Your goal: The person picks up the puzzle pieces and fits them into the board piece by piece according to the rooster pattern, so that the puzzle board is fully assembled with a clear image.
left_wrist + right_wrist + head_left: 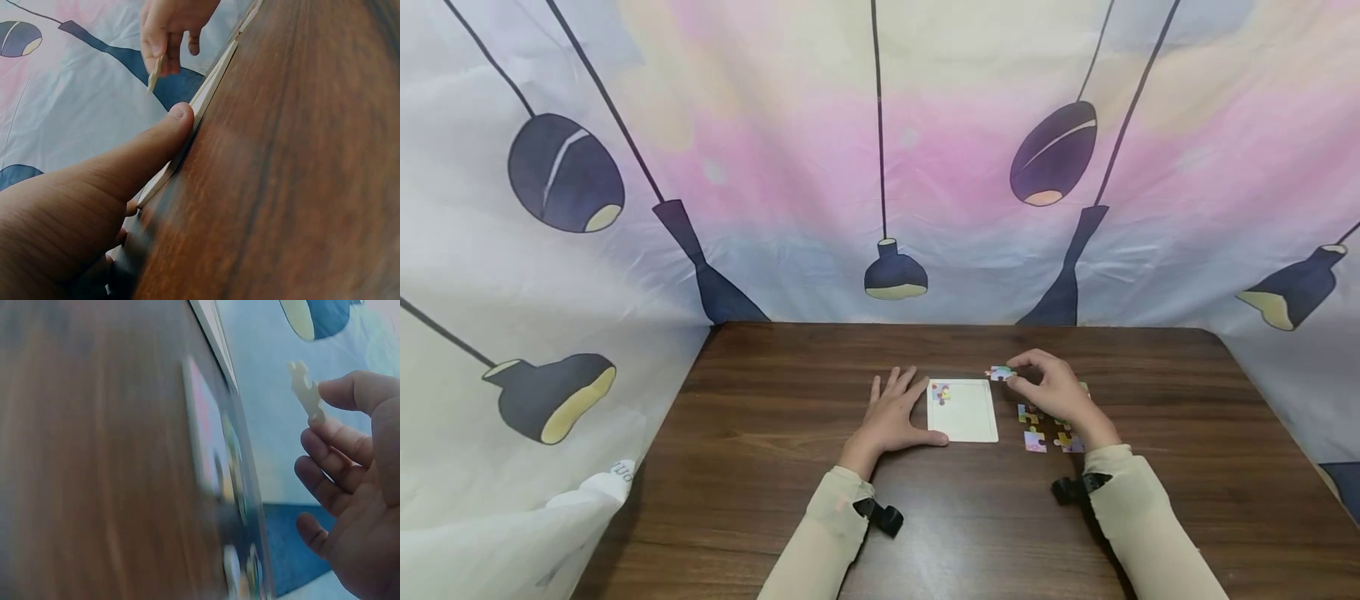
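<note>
A square white puzzle board lies flat on the table, with a small colourful patch of puzzle in its far left corner. Spread wide along the board's left side, my left hand touches it; its thumb rests at the near edge. My right hand is raised just beyond the board's far right corner and pinches a puzzle piece between thumb and fingers. The right wrist view shows the pale back of that piece, held clear of the table.
Several loose puzzle pieces lie to the right of the board, partly hidden beneath my right hand. The brown wooden table ends at a hanging cloth printed with lamps.
</note>
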`<action>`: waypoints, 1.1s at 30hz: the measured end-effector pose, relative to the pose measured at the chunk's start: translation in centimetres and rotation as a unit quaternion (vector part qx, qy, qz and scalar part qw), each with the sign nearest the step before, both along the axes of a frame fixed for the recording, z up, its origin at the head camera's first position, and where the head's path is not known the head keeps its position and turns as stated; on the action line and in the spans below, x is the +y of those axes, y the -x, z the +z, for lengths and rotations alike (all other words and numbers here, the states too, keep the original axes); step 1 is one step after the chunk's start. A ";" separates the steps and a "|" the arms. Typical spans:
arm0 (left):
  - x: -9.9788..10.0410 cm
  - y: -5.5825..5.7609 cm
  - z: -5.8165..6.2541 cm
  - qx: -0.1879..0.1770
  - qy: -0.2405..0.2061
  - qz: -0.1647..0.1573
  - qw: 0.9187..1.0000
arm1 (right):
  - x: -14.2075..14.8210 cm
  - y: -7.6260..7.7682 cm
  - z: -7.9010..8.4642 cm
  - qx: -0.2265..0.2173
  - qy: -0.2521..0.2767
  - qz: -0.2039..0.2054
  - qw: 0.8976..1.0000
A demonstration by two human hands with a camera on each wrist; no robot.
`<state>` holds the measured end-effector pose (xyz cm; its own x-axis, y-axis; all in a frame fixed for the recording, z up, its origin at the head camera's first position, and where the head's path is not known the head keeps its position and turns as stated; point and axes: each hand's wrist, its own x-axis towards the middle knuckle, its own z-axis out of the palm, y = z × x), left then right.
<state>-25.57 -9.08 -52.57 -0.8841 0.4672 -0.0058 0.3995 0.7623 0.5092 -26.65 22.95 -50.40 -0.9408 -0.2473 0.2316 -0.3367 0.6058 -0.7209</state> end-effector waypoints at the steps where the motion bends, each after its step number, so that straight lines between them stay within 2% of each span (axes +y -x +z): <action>1: 0.0 0.0 0.1 -0.001 0.001 -0.001 1.000 | -0.4 0.1 0.0 0.001 -0.001 0.004 1.000; 13: -0.1 -0.1 0.4 -0.012 -0.008 -0.002 1.000 | -4.7 0.5 -0.3 0.012 -0.005 0.067 0.998; 25: 0.0 -0.1 -0.1 -0.007 -0.010 0.001 1.000 | -5.9 0.4 -0.9 -0.011 -0.026 0.071 0.997; 33: 0.0 0.1 -0.2 -0.003 -0.016 -0.001 1.000 | -6.1 0.5 -1.1 -0.001 -0.051 0.062 0.997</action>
